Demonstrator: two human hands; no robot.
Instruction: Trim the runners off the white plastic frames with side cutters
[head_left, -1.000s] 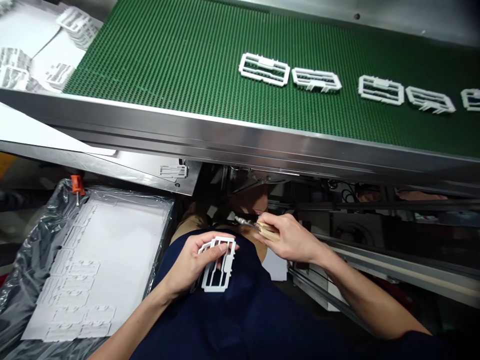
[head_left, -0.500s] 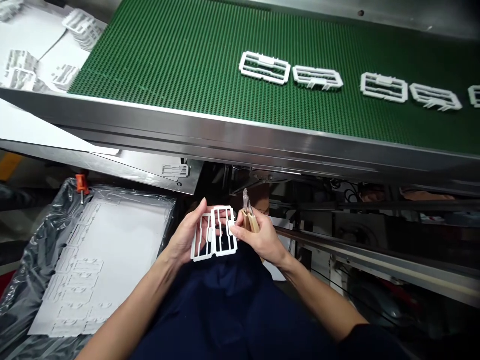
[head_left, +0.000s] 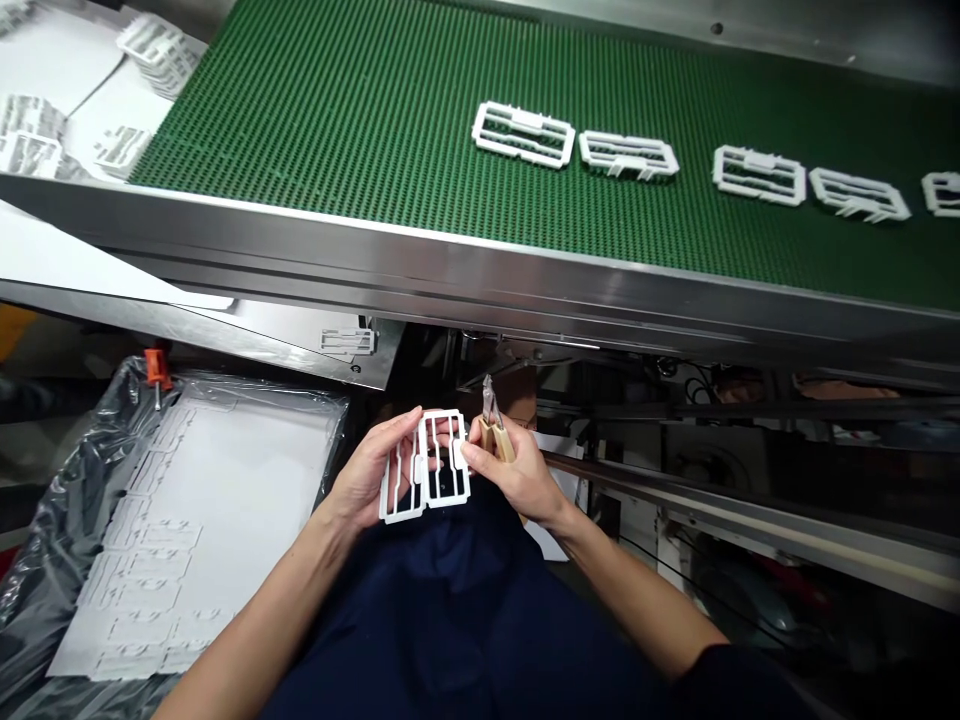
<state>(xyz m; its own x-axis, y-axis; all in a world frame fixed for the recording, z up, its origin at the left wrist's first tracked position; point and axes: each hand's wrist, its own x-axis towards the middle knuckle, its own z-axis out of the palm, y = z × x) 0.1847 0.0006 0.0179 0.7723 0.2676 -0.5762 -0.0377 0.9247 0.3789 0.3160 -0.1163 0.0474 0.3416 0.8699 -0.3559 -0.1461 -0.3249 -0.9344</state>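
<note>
Frame [head_left: 425,465] nudged left; both hands [head_left: 367,475] grip one.

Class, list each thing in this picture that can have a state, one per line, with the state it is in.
White plastic frame: held upright between both hands, over the lap.
Left hand: gripping the frame's left edge.
Right hand: pinching the frame's right edge, cutters tucked in its palm.
Cutters: tip pointing up, not touching the frame.
Green belt: carrying a row of white frames.
Lined bin: holding flat-laid frames on a white sheet.
</note>
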